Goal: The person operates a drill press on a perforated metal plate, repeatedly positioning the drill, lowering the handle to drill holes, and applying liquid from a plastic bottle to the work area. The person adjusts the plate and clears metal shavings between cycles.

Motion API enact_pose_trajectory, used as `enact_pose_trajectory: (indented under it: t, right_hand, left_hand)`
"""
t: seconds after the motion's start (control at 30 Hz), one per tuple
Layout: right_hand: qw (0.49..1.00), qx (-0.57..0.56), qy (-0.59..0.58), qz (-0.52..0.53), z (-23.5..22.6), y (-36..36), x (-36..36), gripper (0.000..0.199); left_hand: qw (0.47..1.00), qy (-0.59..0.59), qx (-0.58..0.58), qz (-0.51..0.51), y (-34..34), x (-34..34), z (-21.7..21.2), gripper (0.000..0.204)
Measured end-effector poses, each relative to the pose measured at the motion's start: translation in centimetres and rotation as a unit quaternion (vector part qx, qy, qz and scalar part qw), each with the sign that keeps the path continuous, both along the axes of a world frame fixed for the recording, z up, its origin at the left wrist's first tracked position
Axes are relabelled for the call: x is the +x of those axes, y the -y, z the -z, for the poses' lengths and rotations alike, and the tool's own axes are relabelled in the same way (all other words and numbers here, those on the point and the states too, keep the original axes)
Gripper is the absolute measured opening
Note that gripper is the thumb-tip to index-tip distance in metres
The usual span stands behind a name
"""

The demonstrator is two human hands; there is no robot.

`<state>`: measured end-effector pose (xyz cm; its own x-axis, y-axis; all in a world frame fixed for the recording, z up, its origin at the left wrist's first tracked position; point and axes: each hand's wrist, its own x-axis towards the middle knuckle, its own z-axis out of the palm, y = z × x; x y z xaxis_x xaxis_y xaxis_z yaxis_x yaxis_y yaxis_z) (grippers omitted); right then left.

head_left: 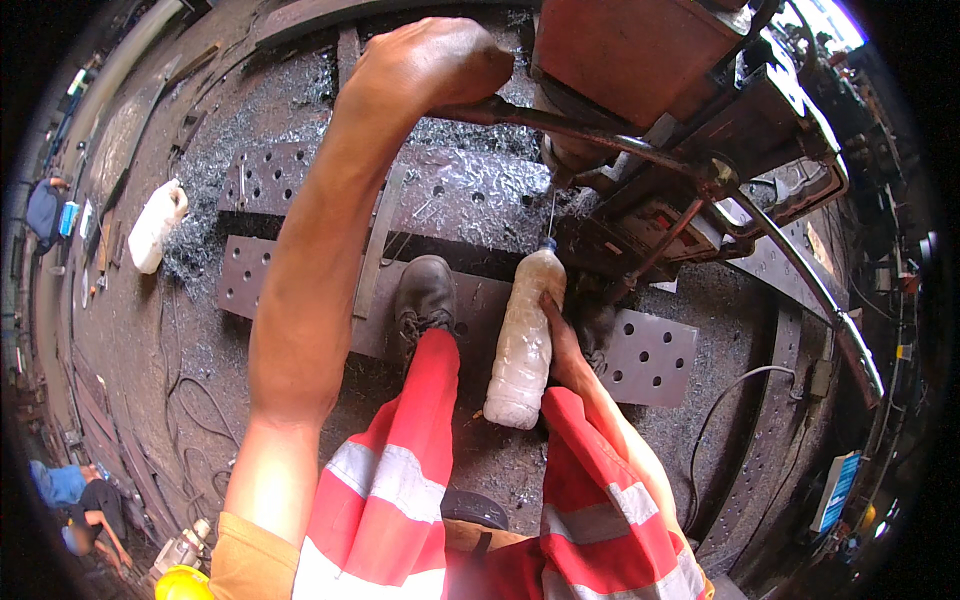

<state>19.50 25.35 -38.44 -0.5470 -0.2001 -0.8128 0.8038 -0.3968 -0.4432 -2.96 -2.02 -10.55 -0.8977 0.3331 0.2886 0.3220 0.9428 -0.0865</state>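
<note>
Your orange trouser legs (400, 500) with reflective bands fill the foreground. Beyond them, your right hand (562, 335) grips a cloudy plastic bottle (522, 345), nozzle up, beside your boot (425, 295) on the perforated steel plate (650, 355). Farther off, your left hand (430, 65) is closed around the drill's feed lever (580, 125).

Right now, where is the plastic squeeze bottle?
In the head view, the plastic squeeze bottle sits just right of centre, held in the right hand, nozzle up toward the drilling machine, beside the boot on the perforated steel plate.
</note>
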Motion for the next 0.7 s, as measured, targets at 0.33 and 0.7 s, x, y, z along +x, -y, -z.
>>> enact_pose_trajectory:
  t: [0.33,0.7]
  right_hand:
    - [1.0,-0.013,-0.016,-0.011,0.0,0.2,0.1,0.079]
    - [1.0,-0.028,-0.011,-0.003,-0.2,0.0,0.1,0.08]
  left_hand:
    - [0.99,-0.073,0.117,0.04,1.4,-0.3,1.2,0.039]
    - [0.991,-0.012,0.129,-0.013,-0.5,1.2,-1.5,0.042]
